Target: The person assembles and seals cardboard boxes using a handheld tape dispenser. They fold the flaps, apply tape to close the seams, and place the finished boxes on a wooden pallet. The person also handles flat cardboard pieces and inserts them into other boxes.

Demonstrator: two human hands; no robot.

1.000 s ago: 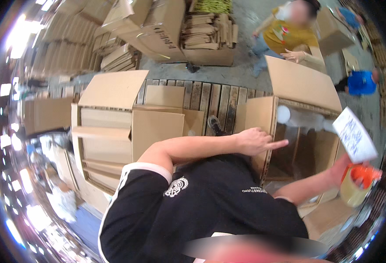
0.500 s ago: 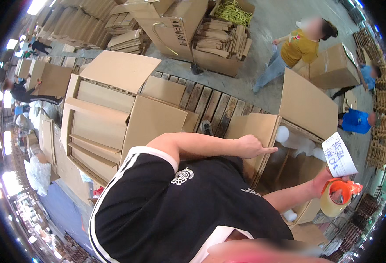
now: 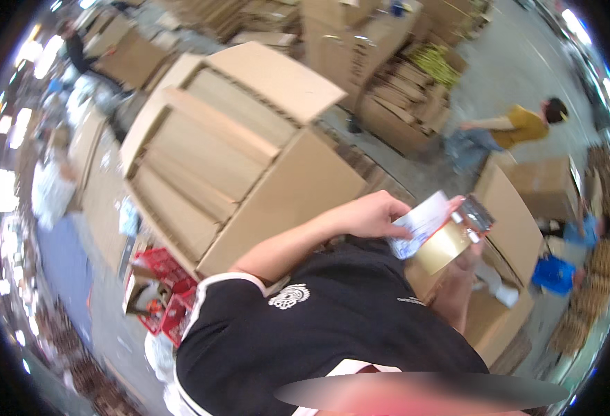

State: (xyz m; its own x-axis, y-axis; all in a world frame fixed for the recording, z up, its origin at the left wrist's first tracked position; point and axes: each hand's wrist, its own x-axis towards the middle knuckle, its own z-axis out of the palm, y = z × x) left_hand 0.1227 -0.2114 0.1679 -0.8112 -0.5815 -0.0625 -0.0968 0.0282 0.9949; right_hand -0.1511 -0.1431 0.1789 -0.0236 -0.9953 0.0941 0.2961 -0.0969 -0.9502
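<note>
White paper slip (image 3: 421,223) slants from near left to far right between the hands, left hand (image 3: 376,216) pinching its left edge, right hand (image 3: 463,261) clamped around the tape dispenser (image 3: 445,249) just right of it.

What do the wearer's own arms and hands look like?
The left hand and right hand are gloveless, the forearms bare. The left sleeve is short and black, edged with a white band; it belongs to a black shirt with a round white emblem.
</note>
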